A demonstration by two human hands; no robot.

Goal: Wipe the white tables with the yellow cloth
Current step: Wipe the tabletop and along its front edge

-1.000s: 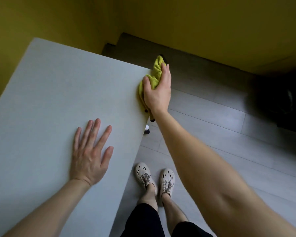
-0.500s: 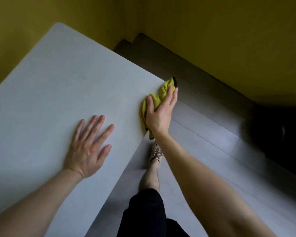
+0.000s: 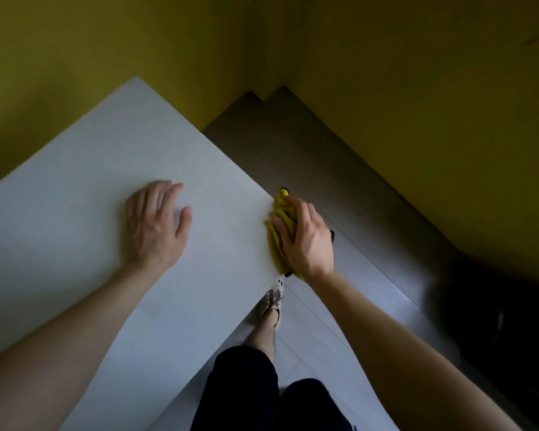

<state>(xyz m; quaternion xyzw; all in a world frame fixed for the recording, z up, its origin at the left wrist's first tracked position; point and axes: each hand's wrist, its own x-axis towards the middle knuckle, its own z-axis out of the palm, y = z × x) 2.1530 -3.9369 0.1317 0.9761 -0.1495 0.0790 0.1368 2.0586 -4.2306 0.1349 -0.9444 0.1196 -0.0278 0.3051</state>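
Edge wipe in hand: right hand (image 3: 308,244) clutches the bunched yellow cloth (image 3: 280,223) against the white table (image 3: 75,231)'s side edge. Left hand (image 3: 156,225) rests on top, fingers loose, grasping nothing — likely a brace. Next move calls for steady pressure along that edge.

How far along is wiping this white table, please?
Done: the flat white tabletop shows no marks; wiped areas cannot be told. In hand: the right hand grips the crumpled yellow cloth along its right edge; the left hand rests on top. Left: unclear.
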